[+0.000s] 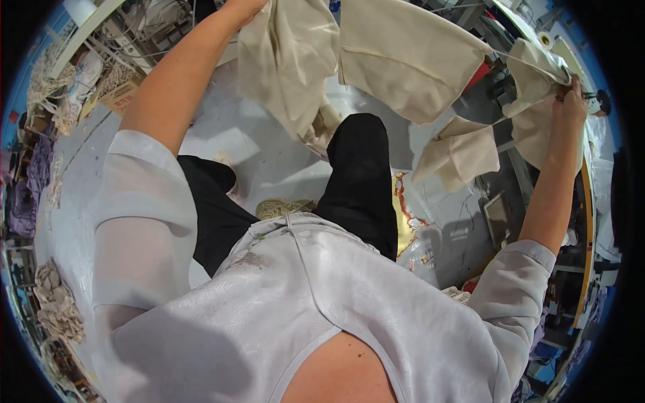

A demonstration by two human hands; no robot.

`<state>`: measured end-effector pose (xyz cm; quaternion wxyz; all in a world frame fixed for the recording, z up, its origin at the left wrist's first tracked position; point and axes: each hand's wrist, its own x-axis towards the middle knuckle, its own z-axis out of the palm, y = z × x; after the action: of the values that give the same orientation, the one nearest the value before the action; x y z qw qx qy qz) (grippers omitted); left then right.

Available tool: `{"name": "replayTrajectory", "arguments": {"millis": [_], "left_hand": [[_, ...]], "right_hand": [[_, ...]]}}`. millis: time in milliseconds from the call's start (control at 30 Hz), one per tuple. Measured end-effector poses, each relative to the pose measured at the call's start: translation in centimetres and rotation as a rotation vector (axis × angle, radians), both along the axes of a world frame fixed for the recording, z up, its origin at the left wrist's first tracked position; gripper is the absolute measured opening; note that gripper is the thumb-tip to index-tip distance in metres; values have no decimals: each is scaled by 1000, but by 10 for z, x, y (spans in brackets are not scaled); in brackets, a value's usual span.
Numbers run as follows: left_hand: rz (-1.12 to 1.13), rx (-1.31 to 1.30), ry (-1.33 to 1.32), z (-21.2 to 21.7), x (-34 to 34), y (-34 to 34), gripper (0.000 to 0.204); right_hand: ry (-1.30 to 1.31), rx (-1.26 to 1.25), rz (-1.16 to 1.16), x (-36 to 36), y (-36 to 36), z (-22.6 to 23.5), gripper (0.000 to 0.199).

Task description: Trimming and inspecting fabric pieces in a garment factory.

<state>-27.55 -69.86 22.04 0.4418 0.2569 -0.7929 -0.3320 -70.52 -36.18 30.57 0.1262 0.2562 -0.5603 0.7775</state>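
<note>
Several beige cloth pieces hang in front of me in a row, some linked by thin threads. My left hand is at the top edge, partly cut off, and appears closed on a long beige cloth piece that droops toward my knees. Right of it hangs a wider beige cloth panel with a seam line across it. A smaller folded cloth piece dangles lower down. At the far right my right hand is closed on another beige cloth piece, near a table edge.
A white-topped table curves along the right side, with a dark knob by my right hand. Cloth heaps and a cardboard box lie at the left. The grey floor has a worn yellow patch.
</note>
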Motion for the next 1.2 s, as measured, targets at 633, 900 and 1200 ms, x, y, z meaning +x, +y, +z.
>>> {"name": "replayTrajectory", "arguments": {"millis": [633, 900, 1200], "left_hand": [[143, -353, -643, -111, 130, -9, 19], [370, -153, -555, -138, 173, -8, 21], [409, 162, -218, -147, 219, -30, 22]], "right_hand": [[1125, 749, -419, -137, 43, 53, 45], [177, 79, 52, -36, -15, 11, 21], [58, -25, 114, -41, -30, -15, 13]]}}
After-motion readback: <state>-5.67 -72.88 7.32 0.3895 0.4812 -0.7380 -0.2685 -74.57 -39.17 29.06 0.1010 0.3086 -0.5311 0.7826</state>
